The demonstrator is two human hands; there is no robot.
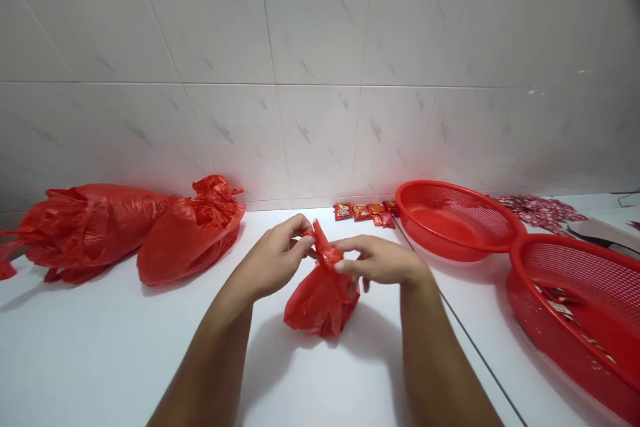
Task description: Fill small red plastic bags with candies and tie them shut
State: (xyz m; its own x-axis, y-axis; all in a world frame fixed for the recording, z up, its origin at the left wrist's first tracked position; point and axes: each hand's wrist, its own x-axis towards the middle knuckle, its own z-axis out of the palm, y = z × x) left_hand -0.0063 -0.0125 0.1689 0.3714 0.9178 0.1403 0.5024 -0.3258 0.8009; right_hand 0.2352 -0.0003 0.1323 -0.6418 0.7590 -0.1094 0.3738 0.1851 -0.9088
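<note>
A small red plastic bag (320, 303) stands on the white table in front of me, its body bulging and its neck gathered into a twist or knot. My left hand (280, 250) pinches the bag's upper end between thumb and fingers. From the other side, my right hand (377, 259) grips the bag's neck with thumb and forefinger, the remaining fingers loosely bent. What lies inside the bag is hidden by the plastic.
At the left lie a large bundle of red bags (100, 223) and another red bag (195, 240). Several small red packets (361, 212) lie by the tiled wall. Right stand a red basket (457, 250) and a nearer one (540, 320) holding some packets; more packets (540, 210) lie behind.
</note>
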